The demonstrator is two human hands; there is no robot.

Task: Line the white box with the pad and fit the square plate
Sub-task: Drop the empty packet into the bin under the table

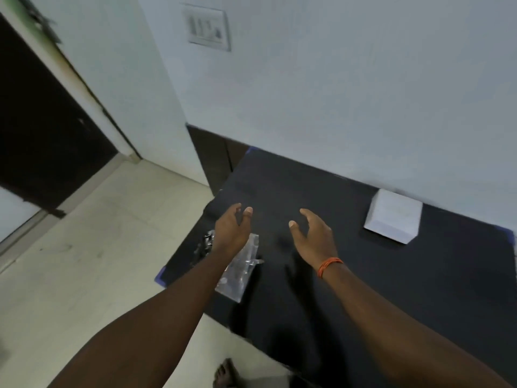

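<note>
A closed white box [393,216] sits on the black table [391,289] near the wall, at the right. My left hand [232,229] hovers over the table's left part, fingers apart, holding nothing. My right hand [314,236], with an orange thread on its wrist, hovers beside it, also open and empty, well to the left of the box. Under my left forearm lies a clear plastic bag [242,268]. A small shiny item [207,242] lies left of my left wrist, blurred. I see no pad or square plate.
The black table stands against a pale wall with a switch panel [208,28]. Its left edge drops to a tiled floor [84,261]. A dark doorway [42,130] is at the far left. A bare foot [225,373] shows below the table's front edge.
</note>
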